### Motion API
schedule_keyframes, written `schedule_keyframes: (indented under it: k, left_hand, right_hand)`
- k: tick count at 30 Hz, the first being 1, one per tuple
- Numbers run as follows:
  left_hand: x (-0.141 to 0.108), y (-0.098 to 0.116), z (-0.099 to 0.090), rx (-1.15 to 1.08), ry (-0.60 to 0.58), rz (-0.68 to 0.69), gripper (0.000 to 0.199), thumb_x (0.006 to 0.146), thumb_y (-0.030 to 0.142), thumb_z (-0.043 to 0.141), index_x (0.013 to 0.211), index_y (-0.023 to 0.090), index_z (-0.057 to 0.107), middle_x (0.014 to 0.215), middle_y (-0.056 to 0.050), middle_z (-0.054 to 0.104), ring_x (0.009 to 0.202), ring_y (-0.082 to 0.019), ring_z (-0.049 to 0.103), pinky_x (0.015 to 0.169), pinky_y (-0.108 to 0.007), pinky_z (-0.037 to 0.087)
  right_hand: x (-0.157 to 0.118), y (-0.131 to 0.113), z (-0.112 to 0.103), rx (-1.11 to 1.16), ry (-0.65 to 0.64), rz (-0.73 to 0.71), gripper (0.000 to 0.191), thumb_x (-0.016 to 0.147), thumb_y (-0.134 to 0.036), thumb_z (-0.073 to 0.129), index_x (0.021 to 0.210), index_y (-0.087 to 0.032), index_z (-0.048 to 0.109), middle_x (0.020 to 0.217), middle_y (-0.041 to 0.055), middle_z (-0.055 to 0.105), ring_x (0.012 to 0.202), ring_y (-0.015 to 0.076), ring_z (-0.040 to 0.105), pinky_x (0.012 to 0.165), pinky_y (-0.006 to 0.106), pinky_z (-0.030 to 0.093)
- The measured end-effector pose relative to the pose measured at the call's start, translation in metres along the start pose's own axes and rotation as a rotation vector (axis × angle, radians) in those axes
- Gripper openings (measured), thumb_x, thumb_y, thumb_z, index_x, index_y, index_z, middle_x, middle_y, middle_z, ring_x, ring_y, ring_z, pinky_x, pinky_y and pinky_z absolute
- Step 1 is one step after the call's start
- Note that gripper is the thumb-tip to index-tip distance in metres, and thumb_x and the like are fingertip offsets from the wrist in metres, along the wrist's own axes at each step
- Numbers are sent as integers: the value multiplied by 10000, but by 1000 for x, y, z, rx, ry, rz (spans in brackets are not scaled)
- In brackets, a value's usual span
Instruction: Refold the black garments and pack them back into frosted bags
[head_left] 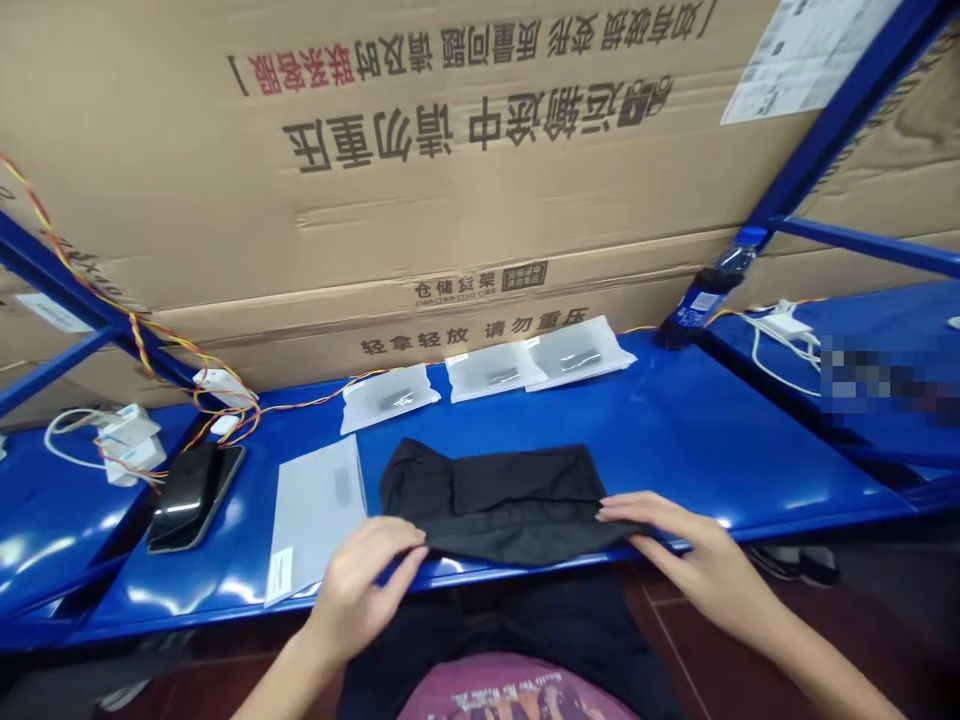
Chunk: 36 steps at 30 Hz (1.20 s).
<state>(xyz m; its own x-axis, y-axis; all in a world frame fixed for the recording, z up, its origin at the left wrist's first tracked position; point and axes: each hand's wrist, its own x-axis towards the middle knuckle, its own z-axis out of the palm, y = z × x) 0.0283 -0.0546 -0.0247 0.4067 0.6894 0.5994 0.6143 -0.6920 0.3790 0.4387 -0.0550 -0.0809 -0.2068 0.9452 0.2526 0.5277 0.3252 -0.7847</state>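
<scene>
A black cloth (517,500), partly folded, lies at the front edge of the blue shelf (712,430). Its near left edge is pinched between the fingers and thumb of my left hand (367,575). On the opposite side, my right hand (686,550) grips the cloth's right end, thumb below and fingers on top. Left of the cloth lies a flat pale plastic packet (315,510) with a small white label at its lower corner.
Three pale packets (390,398) lie along the back, before a large cardboard box (450,220). A dark bottle (697,300) stands back right. Phones (191,495), chargers (131,445) and twisted wires (142,350) are at left. Blue posts (847,120) frame the shelf.
</scene>
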Motion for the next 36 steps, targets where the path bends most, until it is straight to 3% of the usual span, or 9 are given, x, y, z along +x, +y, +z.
schedule_keyframes:
  k: [3, 6, 10, 15, 19, 23, 28, 31, 36]
  left_hand:
    - [32, -18, 1, -14, -45, -356, 223, 1041, 334, 590, 941, 203, 741, 894, -47, 800, 808, -199, 767, 774, -323, 635]
    - [56, -43, 14, 35, -143, -443, 233, 1030, 350, 573, 1002, 199, 747, 792, -21, 773, 732, -198, 738, 717, -315, 605]
    - [62, -59, 33, 144, -171, -394, 161, 974, 224, 615, 999, 205, 773, 841, -54, 768, 820, -245, 705, 787, -374, 562]
    - [52, -35, 40, 290, -119, -160, 295, 1040, 140, 505, 1164, 218, 762, 1146, -101, 775, 1039, -268, 691, 901, -418, 558]
    - [42, -13, 53, 306, -202, 66, 270, 1043, 145, 523, 1175, 190, 754, 1269, -115, 764, 1175, -280, 698, 957, -436, 603]
    - [34, -4, 62, 315, -225, 64, 283, 1024, 121, 525, 1182, 168, 755, 1264, -129, 778, 1161, -308, 725, 902, -453, 647]
    - [36, 11, 59, 126, -176, 104, 253, 1051, 158, 528, 1171, 173, 750, 1245, -121, 781, 1135, -284, 739, 934, -430, 650]
    - [37, 18, 57, 47, -153, 94, 236, 1060, 158, 525, 1130, 177, 750, 1156, -108, 797, 1053, -264, 753, 882, -409, 655]
    - [29, 18, 57, 14, -98, 70, 228, 1056, 129, 519, 1104, 172, 738, 1087, -96, 805, 1022, -256, 757, 856, -397, 658]
  right_hand:
    - [31, -3, 4, 136, 146, 219, 403, 953, -562, 684, 1175, -241, 786, 1055, 91, 817, 977, 288, 775, 881, 410, 644]
    - [62, 2, 14, 125, 188, 291, 544, 912, -650, 654, 1178, -185, 750, 752, 37, 725, 676, 227, 685, 676, 364, 597]
    - [81, 9, 26, -159, 186, 230, 497, 894, -609, 608, 1113, -188, 754, 824, 63, 697, 741, 248, 650, 769, 429, 572]
    - [78, 4, 33, -241, 215, 152, 387, 906, -568, 603, 1037, -234, 747, 1095, 135, 720, 1055, 334, 655, 982, 524, 525]
    - [80, -3, 20, 15, 108, 318, 439, 843, -666, 667, 909, -232, 679, 844, 56, 693, 812, 258, 662, 760, 405, 546]
    - [92, -15, -13, 317, -26, 527, 582, 751, -683, 775, 1087, -218, 679, 643, -65, 566, 510, 124, 478, 462, 247, 346]
    - [108, -44, -42, 373, 94, 586, 722, 683, -677, 830, 1204, -200, 685, 570, -105, 468, 415, 73, 305, 395, 224, 192]
    - [111, -66, -21, 285, 180, 471, 649, 733, -645, 811, 1201, -216, 677, 618, -77, 510, 457, 113, 426, 415, 241, 278]
    - [101, -92, 69, 35, 122, 287, 518, 827, -558, 714, 1224, -228, 673, 731, -20, 671, 566, 181, 590, 607, 330, 486]
